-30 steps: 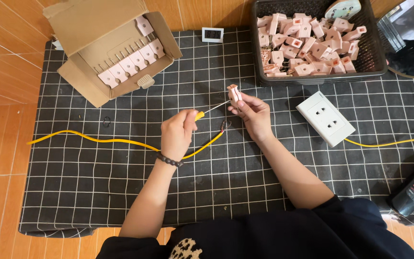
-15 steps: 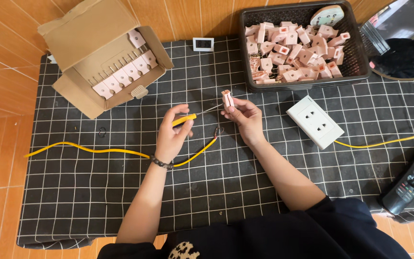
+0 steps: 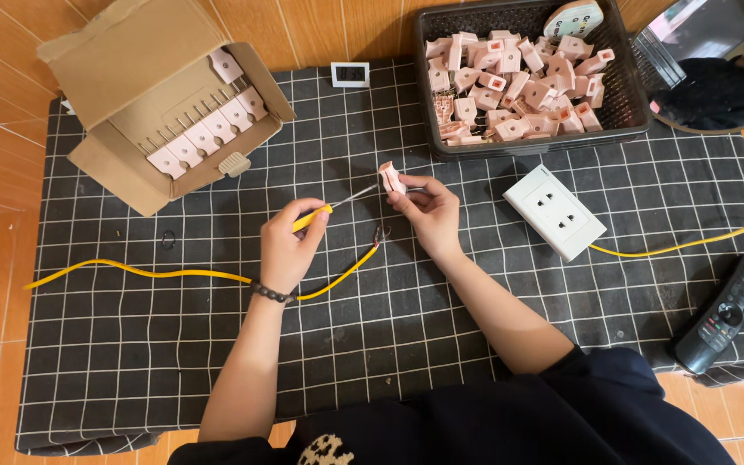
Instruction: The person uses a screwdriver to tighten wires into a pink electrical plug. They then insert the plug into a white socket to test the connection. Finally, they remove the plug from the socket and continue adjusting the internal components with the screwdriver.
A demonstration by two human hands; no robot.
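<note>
My left hand (image 3: 290, 245) grips a small screwdriver with a yellow handle (image 3: 313, 217); its thin metal shaft points up and right into a small pink plastic socket part (image 3: 390, 177). My right hand (image 3: 428, 209) pinches that pink part between fingers and thumb, just above the black grid-patterned mat (image 3: 389, 344). A yellow cable (image 3: 174, 275) runs across the mat under my left wrist, and its bare end (image 3: 381, 234) lies between my two hands.
A black basket (image 3: 527, 142) at the back right holds several pink parts. An open cardboard box (image 3: 161, 112) with a row of pink parts sits at the back left. A white socket plate (image 3: 554, 212), a remote control (image 3: 725, 312) and a small white frame (image 3: 350, 74) lie on the mat.
Both hands have stayed together on the screwdriver and pink part; the camera view shifted so the scene sits slightly higher and to the left, with the remote control now in view.
</note>
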